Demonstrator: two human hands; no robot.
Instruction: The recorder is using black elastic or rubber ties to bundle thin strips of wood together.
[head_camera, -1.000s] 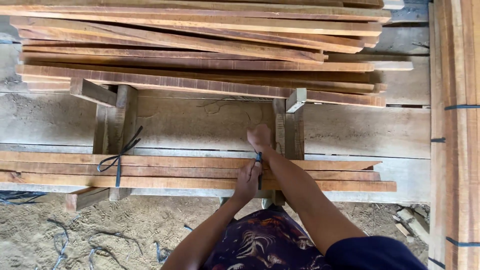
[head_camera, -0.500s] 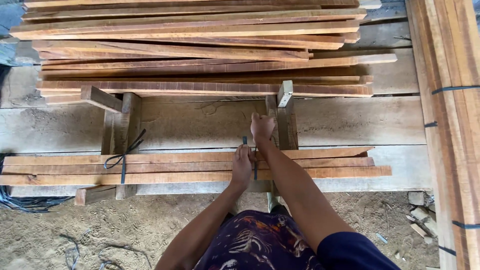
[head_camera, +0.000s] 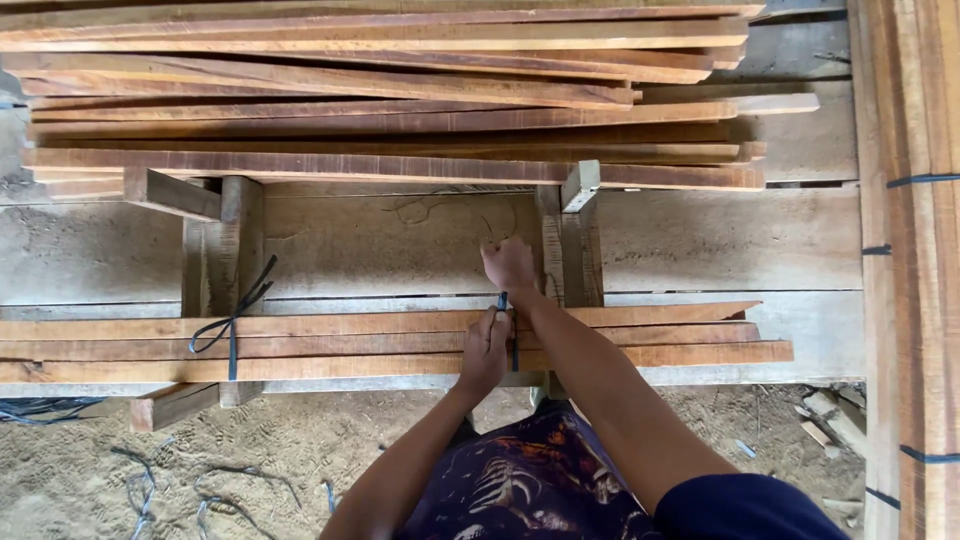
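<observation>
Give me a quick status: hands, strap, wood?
Left hand and right hand both gripping the dark strap. Strap wraps bundle of slats. Nothing in the way.

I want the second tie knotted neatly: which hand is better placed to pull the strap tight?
Probably the left hand: it pinches the dark strap on the slat bundle. The right hand lies beyond it.

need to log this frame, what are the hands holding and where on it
Both hands grip a dark strap wrapped around the bundle of wooden slats: the left hand at the near side, the right hand pulling its far end.
</observation>
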